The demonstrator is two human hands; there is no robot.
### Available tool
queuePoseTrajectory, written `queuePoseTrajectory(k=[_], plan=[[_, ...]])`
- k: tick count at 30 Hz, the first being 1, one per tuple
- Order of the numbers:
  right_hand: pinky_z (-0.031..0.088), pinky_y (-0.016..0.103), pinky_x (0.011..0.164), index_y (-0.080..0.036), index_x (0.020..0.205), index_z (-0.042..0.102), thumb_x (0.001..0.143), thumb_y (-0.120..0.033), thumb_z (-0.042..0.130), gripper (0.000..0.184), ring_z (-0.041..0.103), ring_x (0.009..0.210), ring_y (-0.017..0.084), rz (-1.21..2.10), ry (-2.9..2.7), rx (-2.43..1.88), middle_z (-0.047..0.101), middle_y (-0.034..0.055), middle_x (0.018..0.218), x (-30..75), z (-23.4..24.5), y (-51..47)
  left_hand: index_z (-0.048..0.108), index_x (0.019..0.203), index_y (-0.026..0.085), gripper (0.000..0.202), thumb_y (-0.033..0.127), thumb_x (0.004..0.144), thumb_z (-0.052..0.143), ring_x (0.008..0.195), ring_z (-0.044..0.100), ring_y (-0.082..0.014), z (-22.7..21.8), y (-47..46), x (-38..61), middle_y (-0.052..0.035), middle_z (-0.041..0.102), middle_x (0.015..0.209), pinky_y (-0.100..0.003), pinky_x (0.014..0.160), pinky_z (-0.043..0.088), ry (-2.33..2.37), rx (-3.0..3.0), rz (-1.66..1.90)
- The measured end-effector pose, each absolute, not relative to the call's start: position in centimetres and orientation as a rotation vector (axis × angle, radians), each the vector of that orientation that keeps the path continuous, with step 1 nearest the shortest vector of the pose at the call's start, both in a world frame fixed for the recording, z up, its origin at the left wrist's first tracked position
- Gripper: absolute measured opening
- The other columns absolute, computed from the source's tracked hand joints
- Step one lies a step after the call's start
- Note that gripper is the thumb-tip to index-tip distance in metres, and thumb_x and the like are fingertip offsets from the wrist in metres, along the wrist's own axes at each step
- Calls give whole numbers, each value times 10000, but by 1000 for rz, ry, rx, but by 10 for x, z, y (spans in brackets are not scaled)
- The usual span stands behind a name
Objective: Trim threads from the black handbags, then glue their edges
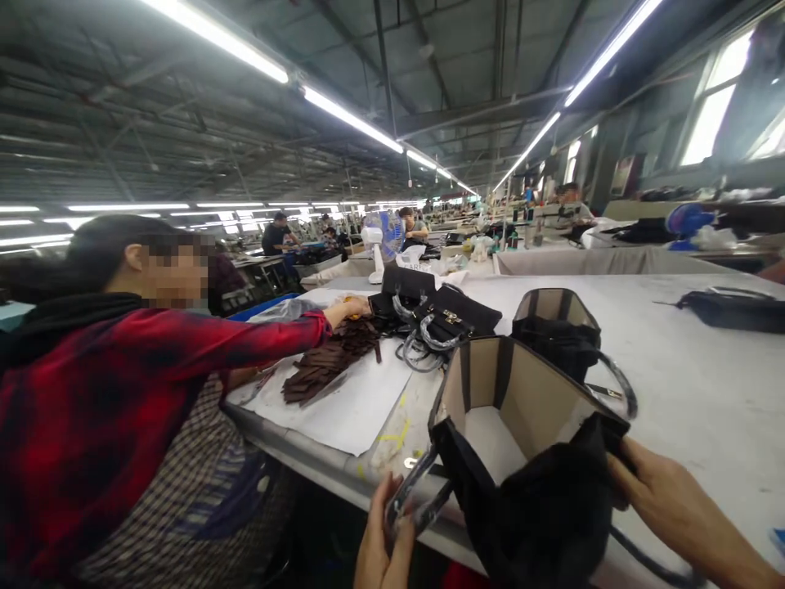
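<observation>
A black handbag [540, 507] with its beige-lined mouth facing up is tilted at the table's front edge, between my hands. My left hand [386, 536] is closed round the plastic-wrapped handle on the bag's left side. On the right, my right hand [650, 483] grips the bag's upper edge, its fingertips partly hidden behind the black fabric. Another handbag [555, 327], also open at the top, stands just behind this one. Further back lie black handbags [457, 315] with a metal clasp and wrapped handles.
At the left, a co-worker in a red checked shirt [123, 393] reaches across the table [687, 409] over a pile of dark brown strips [334, 360]. A fan [383, 237] stands at the back. A flat black bag [736, 309] lies far right.
</observation>
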State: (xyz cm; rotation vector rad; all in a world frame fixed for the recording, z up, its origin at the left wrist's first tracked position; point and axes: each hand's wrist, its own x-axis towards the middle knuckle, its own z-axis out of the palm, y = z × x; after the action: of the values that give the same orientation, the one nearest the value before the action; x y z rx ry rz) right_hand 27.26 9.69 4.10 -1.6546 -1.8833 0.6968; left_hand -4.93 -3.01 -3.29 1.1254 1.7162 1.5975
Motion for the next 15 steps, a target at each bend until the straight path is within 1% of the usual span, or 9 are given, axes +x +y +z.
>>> queuePoseTrajectory(k=[2, 4, 5, 7, 9, 11, 13, 14, 15], plan=[[493, 352, 546, -259, 704, 540, 845, -610, 366, 417, 655, 558, 252, 559, -1867, -1686, 675, 54, 579, 279, 22, 101, 431, 1419, 196, 604, 456, 899, 594, 1284, 557, -319, -24, -33, -53, -162, 529, 1438, -445, 1069, 478, 1738, 1186, 1520], [489, 363, 534, -265, 718, 541, 847, -610, 372, 405, 663, 572, 269, 468, -1868, -1696, 687, 61, 608, 287, 12, 106, 394, 1452, 236, 647, 379, 871, 639, 1372, 457, -328, -1, -31, -56, -141, 444, 1509, -460, 1088, 454, 1747, 1378, 1461], [490, 368, 529, -265, 733, 547, 847, -613, 374, 405, 664, 569, 275, 446, -1870, -1702, 688, 61, 611, 289, 10, 108, 368, 1472, 252, 656, 332, 874, 626, 1397, 419, -328, 13, -27, -56, -131, 401, 1537, -470, 1098, 442, 1727, 1485, 1423], [507, 377, 536, -255, 818, 587, 859, -603, 380, 407, 677, 592, 286, 436, -1882, -1693, 705, 65, 654, 291, 9, 109, 323, 1496, 269, 680, 246, 873, 594, 1428, 366, -324, 40, -15, -53, -114, 320, 1579, -483, 1113, 426, 1644, 1691, 1289], [543, 415, 616, -216, 968, 624, 880, -572, 380, 440, 702, 699, 312, 331, -1879, -1628, 737, 111, 801, 289, 9, 104, 287, 1505, 279, 750, 179, 832, 603, 1453, 315, -320, 61, 3, -47, -104, 264, 1598, -496, 1119, 420, 1571, 1848, 1159], [546, 494, 779, -154, 1140, 616, 886, -547, 424, 506, 694, 884, 355, 96, -1842, -1516, 716, 186, 1055, 288, 9, 90, 288, 1494, 273, 769, 126, 803, 592, 1468, 279, -312, 72, 21, -39, -105, 246, 1598, -515, 1138, 392, 1553, 1940, 1094], [510, 533, 900, -152, 1265, 580, 871, -500, 528, 529, 659, 1004, 373, -114, -1747, -1439, 643, 202, 1238, 292, 5, 66, 297, 1480, 257, 770, 94, 783, 579, 1466, 279, -303, 77, 37, -30, -111, 268, 1581, -523, 1157, 363, 1542, 1985, 1091], [519, 512, 901, -193, 1273, 590, 860, -458, 579, 491, 666, 988, 357, -166, -1682, -1442, 649, 175, 1232, 294, -1, 50, 296, 1478, 251, 775, 88, 776, 579, 1461, 288, -298, 78, 43, -27, -113, 284, 1572, -520, 1163, 355, 1529, 2001, 1102], [548, 469, 854, -235, 1251, 610, 849, -418, 614, 441, 684, 939, 337, -131, -1663, -1449, 676, 149, 1178, 297, -7, 34, 293, 1479, 248, 778, 90, 774, 583, 1456, 298, -294, 79, 48, -24, -112, 300, 1564, -512, 1167, 350, 1509, 2017, 1107]])
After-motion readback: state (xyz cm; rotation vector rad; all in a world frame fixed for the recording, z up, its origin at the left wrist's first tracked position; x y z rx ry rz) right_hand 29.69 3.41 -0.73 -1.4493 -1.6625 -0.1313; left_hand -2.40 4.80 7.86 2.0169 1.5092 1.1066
